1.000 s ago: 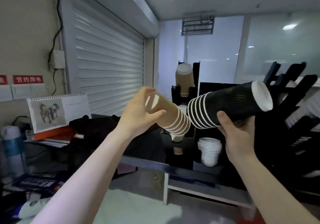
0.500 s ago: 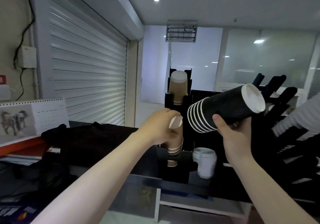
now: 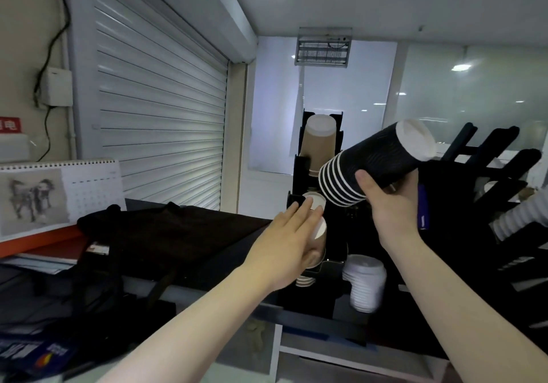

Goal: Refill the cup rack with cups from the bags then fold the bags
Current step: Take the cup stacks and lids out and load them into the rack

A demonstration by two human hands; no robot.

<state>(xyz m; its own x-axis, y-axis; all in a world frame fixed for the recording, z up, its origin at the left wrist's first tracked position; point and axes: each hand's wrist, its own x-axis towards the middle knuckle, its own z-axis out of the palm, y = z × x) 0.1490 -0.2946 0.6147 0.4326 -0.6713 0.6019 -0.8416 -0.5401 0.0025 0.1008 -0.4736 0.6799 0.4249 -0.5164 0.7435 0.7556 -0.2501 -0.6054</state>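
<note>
Both forearms bare, stretched forward. Left hand [image 3: 292, 243] fingers straight, pushing on brown cups [image 3: 319, 229]. Right hand [image 3: 388, 207] up higher, thumb curled round black cup stack [image 3: 376, 161].

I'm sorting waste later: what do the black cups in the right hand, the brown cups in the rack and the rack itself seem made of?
Black cups: probably paper, matte rippled outer wall, white rolled rims and white base. Brown cups: probably kraft paper, dull tan wall, white base. Rack: black matte flat panels, maybe plastic or painted board; the look leaves it open.
</note>
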